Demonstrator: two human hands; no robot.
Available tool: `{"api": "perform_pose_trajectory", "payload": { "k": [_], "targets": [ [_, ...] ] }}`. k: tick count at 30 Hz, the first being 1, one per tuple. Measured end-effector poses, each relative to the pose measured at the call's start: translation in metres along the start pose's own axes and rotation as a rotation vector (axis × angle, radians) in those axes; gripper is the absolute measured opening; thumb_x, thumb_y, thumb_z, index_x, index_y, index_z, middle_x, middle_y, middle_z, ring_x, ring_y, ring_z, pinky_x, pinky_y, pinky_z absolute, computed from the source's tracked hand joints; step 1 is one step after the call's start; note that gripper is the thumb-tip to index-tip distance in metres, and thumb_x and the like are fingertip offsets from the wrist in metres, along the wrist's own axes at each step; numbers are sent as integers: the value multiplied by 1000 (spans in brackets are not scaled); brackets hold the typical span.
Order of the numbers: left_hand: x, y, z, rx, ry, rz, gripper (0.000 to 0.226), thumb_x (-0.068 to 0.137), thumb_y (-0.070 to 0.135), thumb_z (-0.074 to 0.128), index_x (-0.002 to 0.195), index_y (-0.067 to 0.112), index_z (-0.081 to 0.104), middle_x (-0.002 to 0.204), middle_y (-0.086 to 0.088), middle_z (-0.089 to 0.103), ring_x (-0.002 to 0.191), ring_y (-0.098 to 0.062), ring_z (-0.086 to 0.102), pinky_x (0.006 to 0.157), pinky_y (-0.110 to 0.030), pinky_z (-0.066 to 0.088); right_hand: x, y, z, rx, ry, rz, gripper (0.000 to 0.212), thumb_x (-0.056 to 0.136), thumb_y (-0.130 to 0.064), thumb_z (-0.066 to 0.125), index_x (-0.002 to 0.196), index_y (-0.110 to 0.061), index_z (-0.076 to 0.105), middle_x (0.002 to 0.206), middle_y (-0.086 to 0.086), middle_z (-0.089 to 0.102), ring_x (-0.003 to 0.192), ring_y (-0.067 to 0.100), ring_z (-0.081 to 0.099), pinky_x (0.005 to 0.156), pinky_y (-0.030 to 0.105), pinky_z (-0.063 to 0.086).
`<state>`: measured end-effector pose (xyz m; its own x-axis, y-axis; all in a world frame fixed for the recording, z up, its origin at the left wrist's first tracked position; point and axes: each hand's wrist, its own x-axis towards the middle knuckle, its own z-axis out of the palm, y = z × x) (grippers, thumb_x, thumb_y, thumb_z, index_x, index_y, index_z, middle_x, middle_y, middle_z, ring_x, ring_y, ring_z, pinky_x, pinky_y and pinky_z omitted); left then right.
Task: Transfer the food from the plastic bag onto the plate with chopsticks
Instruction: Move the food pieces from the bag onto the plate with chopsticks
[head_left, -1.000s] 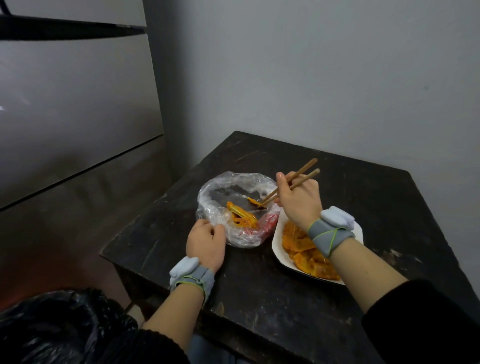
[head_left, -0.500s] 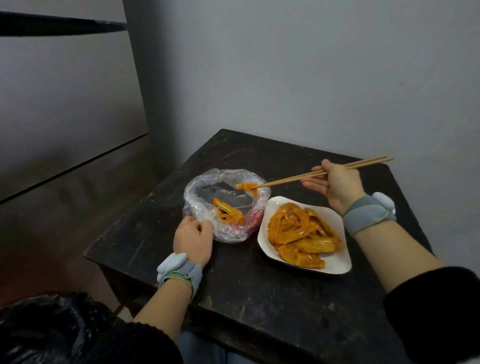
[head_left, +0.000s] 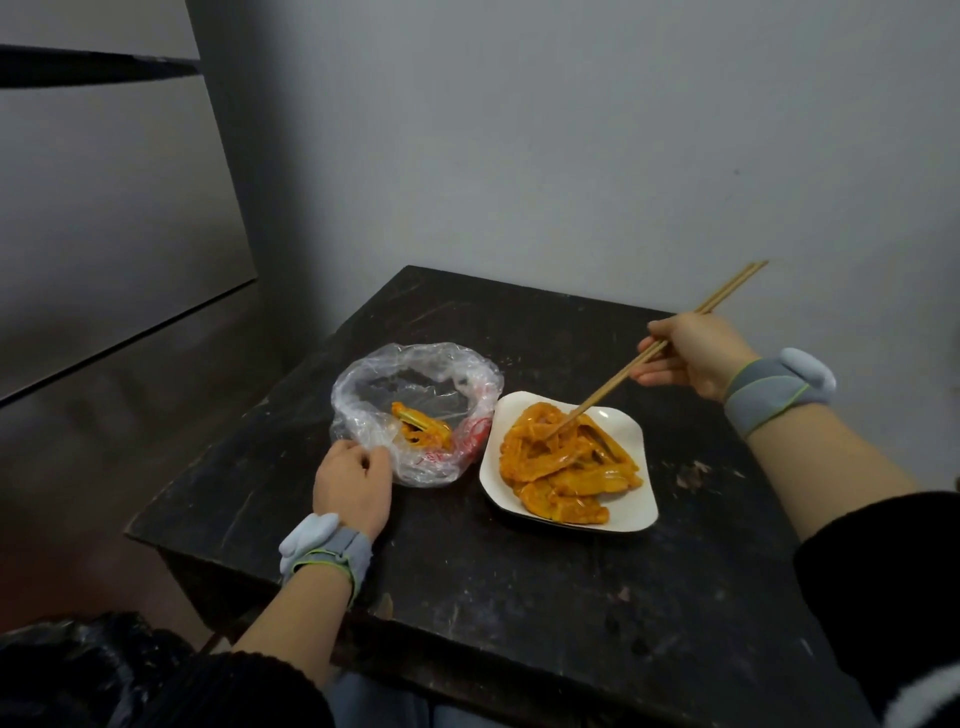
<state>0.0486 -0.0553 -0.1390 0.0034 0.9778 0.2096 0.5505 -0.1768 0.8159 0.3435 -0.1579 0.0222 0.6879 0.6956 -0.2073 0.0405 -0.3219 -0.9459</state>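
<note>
Our right hand curls around the chopsticks, whose tips dip into the heap of orange food on the white plate. Our left hand pinches the near edge of the clear plastic bag with bent fingers. The bag sits open just left of the plate, touching its rim, with a few orange pieces inside. Both rest on the dark, scuffed worktop.

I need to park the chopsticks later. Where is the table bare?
The table is bare between the plate and its near edge, and behind the plastic bag toward the far corner. Crowded: bag and plate sit close together, left hand gripping the bag.
</note>
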Motion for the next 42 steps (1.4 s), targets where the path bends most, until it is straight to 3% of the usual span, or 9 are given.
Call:
{"api": "perform_pose_trajectory", "payload": {
  "k": [6,12,20,24,34,37,39,42],
  "targets": [
    [0,0,0,11,-1,21,38,89,18,48,62,-8,55,82,-12,52,69,-28,50,61,-32,32,-6,-2,11,-105,11,-63,28,99,-20,48,83,0,60,68,18,64,48,22,68,42,25,56],
    [0,0,-1,8,4,29,37,89,18,48,64,-9,56,82,-13,52,68,-29,51,61,-33,33,-5,-19,16,-58,96,-221,28,96,-19,47,81,-1,61,65,18,62,39,16,63,36,22,50],
    [1,-1,-2,-34,-4,6,37,88,17,50,60,-7,54,83,-12,53,68,-29,52,62,-33,37,-18,-6,71,122,-70,-281,30,100,-26,48,88,-3,65,69,15,68,54,20,68,51,27,59],
    [0,0,-1,-52,6,10,39,87,15,50,53,-2,49,77,-8,48,63,-23,46,60,-30,31,-21,7,100,117,-115,-298,30,100,-24,50,87,-1,65,66,16,67,49,18,67,50,26,59],
    [2,-1,0,-39,21,33,39,87,15,51,57,-10,53,75,-7,49,66,-28,49,60,-35,36,-18,33,141,44,-115,-364,32,98,-27,53,96,3,65,68,15,68,55,22,69,51,24,57],
    [3,-2,0,-46,15,18,38,86,16,50,58,-10,52,74,-6,48,65,-27,48,60,-35,36,-26,38,150,-15,-99,-474,37,98,-33,51,84,-3,69,67,16,68,54,19,68,53,26,57],
    [3,-2,0,-49,16,17,38,86,15,50,57,-10,51,71,-5,46,64,-26,46,58,-33,33,-28,42,154,-140,-73,-634,45,98,-42,48,72,-12,69,64,14,68,56,20,67,60,35,57],
    [3,-3,1,-43,18,25,39,86,15,50,57,-10,52,71,-4,46,62,-23,45,58,-30,29,-34,47,157,-382,-118,-890,60,95,-52,36,69,-6,65,60,12,63,58,24,62,62,43,50]
  ]
}}
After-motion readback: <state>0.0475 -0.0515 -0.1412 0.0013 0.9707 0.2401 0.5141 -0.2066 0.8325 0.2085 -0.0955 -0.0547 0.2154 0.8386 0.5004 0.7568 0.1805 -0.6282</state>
